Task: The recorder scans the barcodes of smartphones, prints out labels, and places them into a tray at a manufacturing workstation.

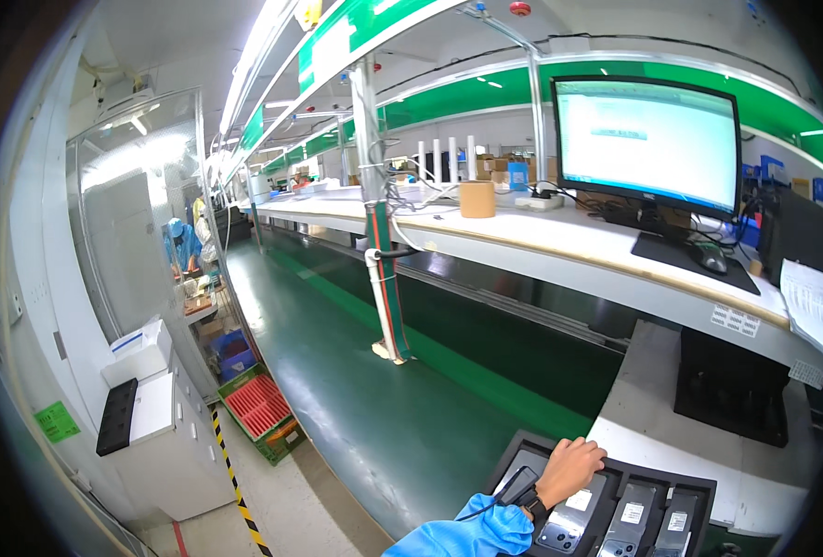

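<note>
My left hand (569, 472) comes in from the lower edge in a blue sleeve, with a black band around its wrist. Its fingers are curled over the far rim of a black tray (699, 481), and the fingertips are partly hidden. Several dark smartphones lie in the tray's slots, backs up, with white labels and camera lenses showing. One phone (565, 529) lies just below my hand, another phone (627, 522) to its right, and a third phone (676, 524) near the right end. My right hand is out of view.
The tray rests where a long green bench (337, 408) meets a white surface (634, 427). A post (381, 278) rises from the bench. Above runs a shelf with a monitor (648, 144), mouse (712, 259) and tape roll (477, 199). A green crate (272, 436) stands on the floor.
</note>
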`<state>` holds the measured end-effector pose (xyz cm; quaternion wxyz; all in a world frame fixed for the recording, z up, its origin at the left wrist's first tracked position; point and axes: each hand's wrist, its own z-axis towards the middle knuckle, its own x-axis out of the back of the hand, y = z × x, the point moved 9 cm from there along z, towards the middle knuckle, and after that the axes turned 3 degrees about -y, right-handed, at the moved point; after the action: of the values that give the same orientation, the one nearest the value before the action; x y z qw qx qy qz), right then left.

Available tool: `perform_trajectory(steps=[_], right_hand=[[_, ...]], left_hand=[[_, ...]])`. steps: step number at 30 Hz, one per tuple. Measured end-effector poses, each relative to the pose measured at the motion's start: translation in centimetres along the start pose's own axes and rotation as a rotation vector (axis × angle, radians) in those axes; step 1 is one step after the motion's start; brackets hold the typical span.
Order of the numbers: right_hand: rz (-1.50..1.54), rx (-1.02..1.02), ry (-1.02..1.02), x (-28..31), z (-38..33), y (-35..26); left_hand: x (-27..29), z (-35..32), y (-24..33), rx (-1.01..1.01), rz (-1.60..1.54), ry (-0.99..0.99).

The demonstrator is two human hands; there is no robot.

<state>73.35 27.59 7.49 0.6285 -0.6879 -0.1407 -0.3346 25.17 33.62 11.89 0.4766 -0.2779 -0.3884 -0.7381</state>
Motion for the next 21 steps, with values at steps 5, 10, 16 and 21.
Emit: perform_trajectory(steps=[5, 10, 16, 21], right_hand=[[0.036, -0.037, -0.091, -1.3, 1.0, -1.8], [0.031, -0.042, -0.072, -1.6, 2.0, 0.3], [0.004, -0.074, -0.093, -1.7, 0.6, -1.7], [-0.408, 0.555, 0.572, 3.3, -3.5, -8.9]], left_hand=[[-2.2, 0.3, -0.5, 0.013, -0.026, -0.087], [-1.3, 0.3, 2.1, -0.05, -0.016, -0.095], [-1.8, -0.9, 1.9, 0.031, 0.094, -0.193], [-3.1, -0.1, 2.3, 0.041, -0.082, -0.154]])
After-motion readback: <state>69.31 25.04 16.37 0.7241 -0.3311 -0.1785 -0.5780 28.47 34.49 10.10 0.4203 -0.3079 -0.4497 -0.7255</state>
